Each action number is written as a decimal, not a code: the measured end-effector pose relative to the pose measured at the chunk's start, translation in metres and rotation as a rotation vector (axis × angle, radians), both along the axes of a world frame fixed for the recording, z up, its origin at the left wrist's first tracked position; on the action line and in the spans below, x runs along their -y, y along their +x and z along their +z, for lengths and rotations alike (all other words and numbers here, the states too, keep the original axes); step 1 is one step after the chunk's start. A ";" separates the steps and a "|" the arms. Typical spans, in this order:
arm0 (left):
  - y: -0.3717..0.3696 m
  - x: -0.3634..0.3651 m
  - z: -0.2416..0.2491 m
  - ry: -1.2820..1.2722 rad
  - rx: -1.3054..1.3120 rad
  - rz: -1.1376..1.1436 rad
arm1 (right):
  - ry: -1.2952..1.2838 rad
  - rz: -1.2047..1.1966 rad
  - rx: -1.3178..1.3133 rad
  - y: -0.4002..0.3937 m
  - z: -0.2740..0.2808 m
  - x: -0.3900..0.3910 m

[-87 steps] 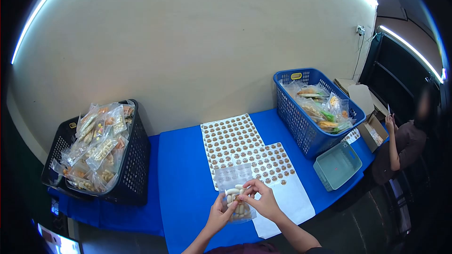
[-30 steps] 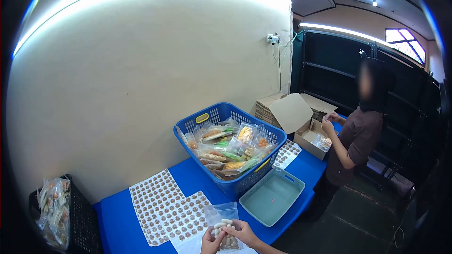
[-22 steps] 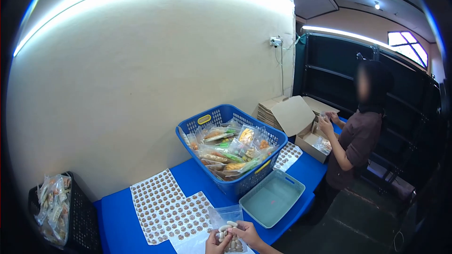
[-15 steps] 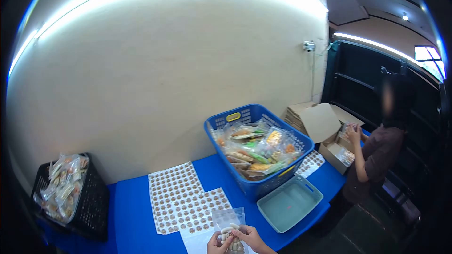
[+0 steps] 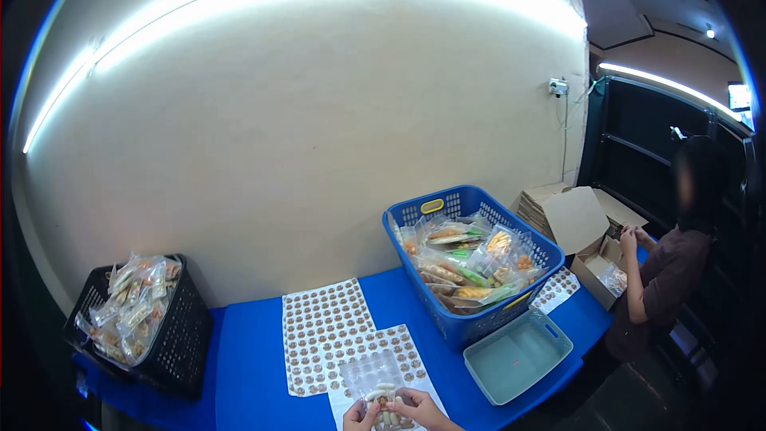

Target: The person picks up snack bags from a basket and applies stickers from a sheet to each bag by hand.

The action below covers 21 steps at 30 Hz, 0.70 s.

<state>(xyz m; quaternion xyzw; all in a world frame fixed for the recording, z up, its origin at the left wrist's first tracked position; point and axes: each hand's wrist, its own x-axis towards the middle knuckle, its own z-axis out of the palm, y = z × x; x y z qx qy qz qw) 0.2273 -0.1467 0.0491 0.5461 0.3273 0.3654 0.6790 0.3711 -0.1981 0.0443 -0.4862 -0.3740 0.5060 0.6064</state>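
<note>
A clear plastic bag [image 5: 373, 369] with white oblong pieces inside is held low in the view, over the sticker sheets. My left hand [image 5: 361, 417] grips its left side, thumb pressed on the front. My right hand [image 5: 423, 409] pinches the right side, its thumb near the middle of the bag. A small brownish round sticker [image 5: 382, 401] shows between the two thumbs. Just beyond the bag lie white sheets of round brown stickers [image 5: 327, 327], overlapping on the blue table cover [image 5: 251, 367].
A blue basket [image 5: 471, 330] full of snack bags stands right of centre, beside a shallow greenish tray [image 5: 519, 359]. A black crate [image 5: 179, 343] of packets is at left. On the right, a person [image 5: 670, 279] stands at an open cardboard box [image 5: 594, 271].
My view has turned left, so the scene sits further right. Both hands remain on the bag, thumbs by the sticker. The packet seen in the other person's hands no longer shows there clearly.
</note>
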 end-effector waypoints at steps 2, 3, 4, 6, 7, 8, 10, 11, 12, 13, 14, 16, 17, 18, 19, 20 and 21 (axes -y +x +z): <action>0.002 -0.003 -0.020 0.025 -0.062 -0.027 | 0.144 0.014 0.070 0.002 -0.005 0.003; 0.005 -0.004 -0.027 0.030 -0.068 -0.044 | 0.176 -0.015 0.152 0.004 -0.010 0.005; 0.007 -0.005 -0.032 0.035 -0.075 -0.057 | 0.155 -0.025 0.127 0.006 -0.011 0.009; 0.013 0.003 -0.015 0.026 -0.076 -0.091 | 0.116 -0.038 0.081 0.009 -0.006 0.019; 0.015 0.006 -0.012 0.035 -0.080 -0.110 | 0.144 -0.082 0.107 0.010 -0.016 0.019; 0.019 0.008 -0.010 0.045 -0.084 -0.129 | 0.145 -0.113 0.096 0.010 -0.011 0.021; 0.028 0.017 -0.022 0.083 -0.033 0.020 | 0.149 -0.174 0.072 0.005 0.002 0.030; 0.027 0.017 -0.022 0.071 -0.069 -0.034 | 0.130 -0.176 0.044 0.006 -0.001 0.033; 0.026 0.015 -0.022 0.059 -0.104 -0.089 | 0.151 -0.201 0.101 0.004 -0.006 0.033; 0.025 0.016 -0.020 0.063 -0.093 -0.065 | 0.170 -0.230 0.160 0.003 -0.012 0.033; 0.023 0.022 -0.006 0.064 -0.082 -0.047 | 0.186 -0.265 0.220 0.003 -0.014 0.034; 0.023 0.024 0.001 0.034 -0.078 -0.078 | 0.165 -0.271 0.251 0.003 -0.017 0.035; 0.020 0.022 -0.001 0.004 -0.085 -0.121 | 0.162 -0.268 0.271 0.004 -0.024 0.034; 0.019 0.021 0.001 -0.027 -0.090 -0.160 | 0.158 -0.260 0.292 0.005 -0.028 0.033; 0.019 0.024 0.005 -0.024 -0.116 -0.128 | 0.179 -0.286 0.323 0.005 -0.030 0.033; 0.022 0.026 0.005 -0.035 -0.112 -0.119 | 0.164 -0.265 0.265 0.008 -0.029 0.034; 0.024 0.027 0.005 -0.046 -0.109 -0.110 | 0.152 -0.243 0.204 0.011 -0.026 0.035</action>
